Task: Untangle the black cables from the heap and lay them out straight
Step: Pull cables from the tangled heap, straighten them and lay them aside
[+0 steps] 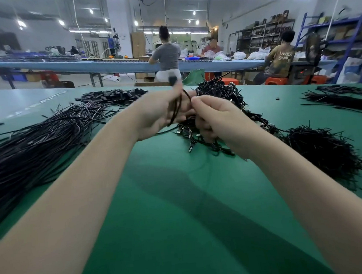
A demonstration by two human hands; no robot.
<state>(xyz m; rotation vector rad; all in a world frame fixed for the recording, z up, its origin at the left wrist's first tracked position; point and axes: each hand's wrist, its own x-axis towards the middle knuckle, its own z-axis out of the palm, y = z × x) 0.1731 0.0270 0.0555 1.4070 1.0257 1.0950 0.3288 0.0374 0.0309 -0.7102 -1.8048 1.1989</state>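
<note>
A tangled heap of black cables [219, 93] lies on the green table [179, 199], just beyond my hands. My left hand [160, 115] grips a black cable [175, 110] that loops down across its palm, with a dark plug end sticking up blurred above the fingers. My right hand [212, 116] pinches the same cable near its upper loop, its lower fingers curled over the heap's near edge. To the left, a broad bundle of straightened black cables [40, 144] stretches across the table.
A bushy pile of short black ties [323, 150] sits right of my right forearm. More black bundles [341, 99] lie at the far right, and small black parts [113, 96] at the far left. Three people work at a blue bench [113, 67] behind.
</note>
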